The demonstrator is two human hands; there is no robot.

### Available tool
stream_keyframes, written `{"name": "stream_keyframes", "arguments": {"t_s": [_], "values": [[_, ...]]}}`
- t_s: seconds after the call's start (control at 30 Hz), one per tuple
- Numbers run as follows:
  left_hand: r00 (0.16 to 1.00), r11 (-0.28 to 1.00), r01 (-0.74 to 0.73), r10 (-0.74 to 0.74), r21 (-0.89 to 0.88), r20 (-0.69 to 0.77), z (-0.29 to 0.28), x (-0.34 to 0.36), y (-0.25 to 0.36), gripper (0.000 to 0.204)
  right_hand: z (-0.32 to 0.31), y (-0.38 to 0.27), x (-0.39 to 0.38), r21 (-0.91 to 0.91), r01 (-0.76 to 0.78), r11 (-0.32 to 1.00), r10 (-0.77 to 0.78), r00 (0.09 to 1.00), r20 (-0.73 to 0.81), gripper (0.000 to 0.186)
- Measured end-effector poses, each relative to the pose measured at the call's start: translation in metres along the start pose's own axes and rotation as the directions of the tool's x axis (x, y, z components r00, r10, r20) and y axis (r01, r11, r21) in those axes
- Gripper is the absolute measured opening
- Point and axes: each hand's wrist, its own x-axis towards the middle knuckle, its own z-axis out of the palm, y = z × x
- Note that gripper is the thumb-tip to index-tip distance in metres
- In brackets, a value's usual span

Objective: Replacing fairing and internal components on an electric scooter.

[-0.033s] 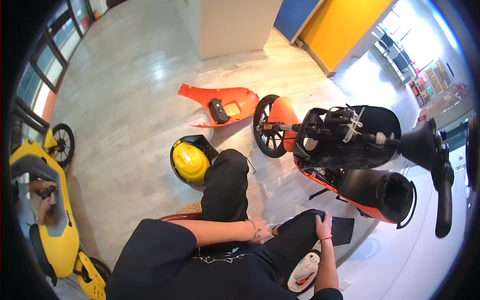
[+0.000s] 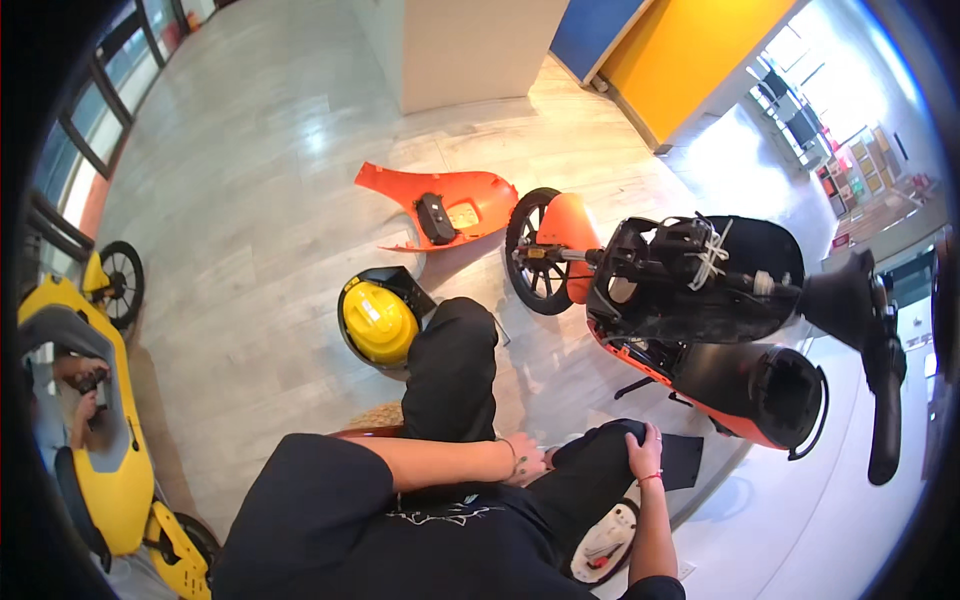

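Note:
My left hand (image 2: 527, 459) lies at the lower part of my crossed leg, with a bracelet at its wrist. Its fingers are partly hidden, and a grip on anything does not show. On my bent knee, in black trousers (image 2: 585, 482), rests my right hand (image 2: 648, 452), its fingers stretched over the cloth and holding nothing. Ahead to the right stands an orange and black scooter (image 2: 725, 385) with its front body open and a white tie round the cables. Beyond my other knee lies an orange body panel (image 2: 482, 207) bearing a black box (image 2: 434, 218).
A yellow helmet (image 2: 378, 322) sits in a black shell left of my knee. At far left stands a yellow scooter (image 2: 110, 490); another person's hands (image 2: 84, 385) hold a dark device there. Low right, a white oval thing (image 2: 612, 527) bears a red-handled tool. A pillar (image 2: 470, 55) stands ahead.
My left hand has shifted slightly to the right along the leg. The view has tilted a little; my right hand stays on the knee.

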Motion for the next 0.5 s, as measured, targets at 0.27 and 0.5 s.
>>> {"name": "stream_keyframes", "arguments": {"t_s": [0.27,0.5], "values": [[0.987,0.988,0.148,-0.149,0.033,0.053,-0.022,-0.023,-0.059,0.022,-0.025,-0.121,0.020,-0.318,0.017,0.948,-0.020,1.000,-0.005,0.039],[0.956,0.993,0.114,-0.108,-0.004,0.274,-0.021,0.029,-0.094,0.028,0.006,-0.202,0.070,0.504,0.014,0.863,-0.158,0.957,0.244,0.026]]}}
